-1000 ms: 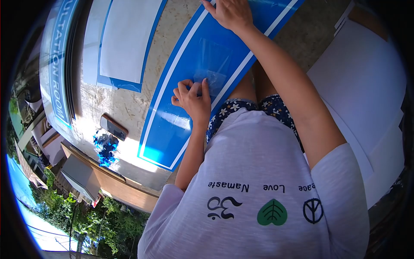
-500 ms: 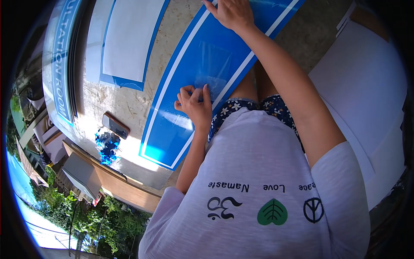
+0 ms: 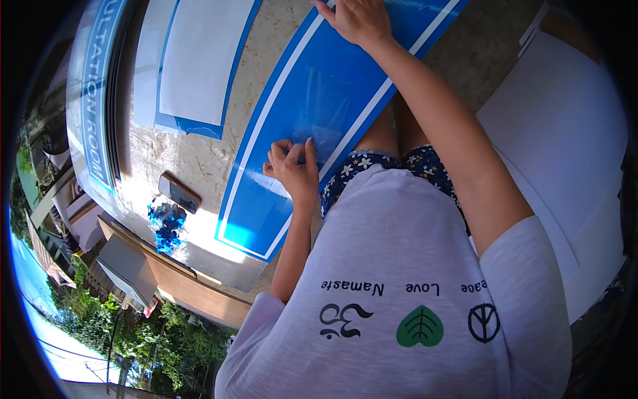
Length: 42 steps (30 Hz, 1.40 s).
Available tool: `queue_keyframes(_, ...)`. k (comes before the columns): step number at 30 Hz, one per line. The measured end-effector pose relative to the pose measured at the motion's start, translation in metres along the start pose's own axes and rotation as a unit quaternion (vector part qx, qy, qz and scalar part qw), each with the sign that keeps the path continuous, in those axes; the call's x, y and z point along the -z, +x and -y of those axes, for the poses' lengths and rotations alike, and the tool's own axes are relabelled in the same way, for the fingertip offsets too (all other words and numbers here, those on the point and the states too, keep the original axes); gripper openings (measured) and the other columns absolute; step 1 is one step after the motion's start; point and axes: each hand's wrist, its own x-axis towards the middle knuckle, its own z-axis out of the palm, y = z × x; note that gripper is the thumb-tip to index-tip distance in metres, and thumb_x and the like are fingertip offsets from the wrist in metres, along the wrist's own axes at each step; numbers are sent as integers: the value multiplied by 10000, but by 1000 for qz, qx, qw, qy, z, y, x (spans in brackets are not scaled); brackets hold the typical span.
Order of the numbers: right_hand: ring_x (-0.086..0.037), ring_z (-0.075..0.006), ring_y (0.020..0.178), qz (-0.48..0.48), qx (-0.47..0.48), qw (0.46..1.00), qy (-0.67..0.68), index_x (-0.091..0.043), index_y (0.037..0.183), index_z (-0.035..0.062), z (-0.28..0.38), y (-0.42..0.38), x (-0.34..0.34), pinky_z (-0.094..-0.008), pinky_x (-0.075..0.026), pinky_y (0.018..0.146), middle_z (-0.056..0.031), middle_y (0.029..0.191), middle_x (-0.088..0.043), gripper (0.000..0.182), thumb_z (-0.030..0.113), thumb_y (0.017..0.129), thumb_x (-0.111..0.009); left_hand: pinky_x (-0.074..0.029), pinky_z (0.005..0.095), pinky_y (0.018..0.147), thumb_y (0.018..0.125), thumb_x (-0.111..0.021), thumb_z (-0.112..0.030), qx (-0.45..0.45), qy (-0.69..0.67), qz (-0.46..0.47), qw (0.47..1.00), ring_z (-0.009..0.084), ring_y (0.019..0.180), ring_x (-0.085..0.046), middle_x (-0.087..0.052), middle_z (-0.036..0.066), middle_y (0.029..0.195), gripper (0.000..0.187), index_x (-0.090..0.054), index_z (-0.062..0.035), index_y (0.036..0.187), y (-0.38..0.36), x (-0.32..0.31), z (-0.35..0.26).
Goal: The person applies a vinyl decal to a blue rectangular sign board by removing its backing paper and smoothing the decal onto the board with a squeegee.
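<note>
Two hands [image 3: 290, 166] [image 3: 362, 21] at one white-bordered blue panel [image 3: 289, 100], one phone [image 3: 179, 192].

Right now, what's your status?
Left hand curled at clear plastic film. Right hand on blue, white-bordered panel. Dark rectangular phone clear of panel.

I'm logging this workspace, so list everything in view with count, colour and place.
Bordered panel: 1, blue with white border, centre, under the right hand
Clear film: 1, transparent, on that panel by the left thumb
White sheet: 1, white, upper left, on blue backing
Lettered sign: 1, blue with pale letters, far left
Phone: 1, dark, left
Scraps: several, blue, below phone
Mottled surface: 1, greyish, beneath these
Large sheets: at least two, white, right
Greenery: uncounted, green, lower left
Shirt: 1, white, printed, lower centre
Shorts: 1, dark, flowered, centre
Left hand: 1, bare, fingers curled, over the panel
Right hand: 1, bare, top
</note>
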Motion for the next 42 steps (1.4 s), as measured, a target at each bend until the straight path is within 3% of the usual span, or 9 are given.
queue_keyframes(6, -388, -347, 1292, -3, 3, 1000, -14, -452, 1282, 48, 0, 0, 0, -580, -241, 1123, -181, 1322, -438, 514, 345, 896, -614, -259, 467, 899, 849, -731, -278, -5, 6, 8, 1000, 205, 869, -493, -499, 20, 861, 296, -645, -59, 670, -3, 2, 11)
queue_keyframes(8, -389, -345, 1290, -2, 2, 1000, -17, -453, 1280, 48, -1, 1, -3, -577, -242, 1122, -180, 1318, -440, 511, 346, 897, -612, -245, 401, 815, 825, -745, -243, -28, 10, 3, 1000, 203, 834, -461, -486, 28, 850, 254, -652, -61, 674, -2, 3, 14)
queue_keyframes(15, -399, -342, 1279, -7, 3, 1000, -10, -463, 1269, 45, 0, 0, 0, -561, -252, 1119, -176, 1305, -447, 498, 350, 901, -604, -249, 407, 830, 818, -755, -255, -45, 10, 8, 999, 196, 817, -461, -486, 24, 848, 267, -646, -65, 664, 5, 12, 24)
queue_keyframes(27, -386, -338, 1305, 9, -3, 1000, -12, -448, 1312, 37, -1, -1, 1, -556, -218, 1145, -187, 1346, -429, 529, 370, 922, -577, -264, 436, 880, 819, -755, -281, -169, 83, 25, 982, 191, 831, -499, -509, 11, 849, 245, -663, -100, 681, 55, 42, 57)
queue_keyframes(30, -382, -346, 1309, 4, -8, 1000, -16, -452, 1312, 38, 0, -1, 0, -555, -218, 1145, -189, 1353, -426, 527, 365, 920, -582, -261, 434, 890, 820, -752, -275, -122, 23, 68, 990, 200, 838, -495, -508, 24, 852, 266, -644, -84, 670, 57, 38, 63)
queue_keyframes(36, -387, -368, 1304, -10, 4, 1000, -1, -433, 1344, 49, -2, -4, 0, -554, -231, 1142, -195, 1369, -415, 524, 335, 928, -573, -253, 430, 894, 807, -752, -289, -99, -17, 57, 993, 214, 870, -487, -497, 38, 852, 289, -637, -69, 660, 49, 30, 61)
queue_keyframes(40, -375, -376, 1322, -46, 41, 998, -20, -418, 1363, 66, -4, -4, 1, -542, -243, 1143, -199, 1398, -396, 507, 316, 942, -550, -242, 433, 900, 803, -747, -317, -121, -23, 22, 992, 225, 906, -482, -493, 46, 885, 311, -638, -69, 652, 46, 21, 71)
queue_keyframes(42, -533, -270, 1072, -212, 136, 965, -71, -560, 1130, 98, 1, -10, 9, -483, -380, 1004, -80, 1164, -545, 287, 222, 892, -662, -238, 436, 907, 808, -739, -328, -117, -22, 18, 993, 224, 936, -489, -500, 56, 904, 315, -642, -69, 657, 46, 19, 73)
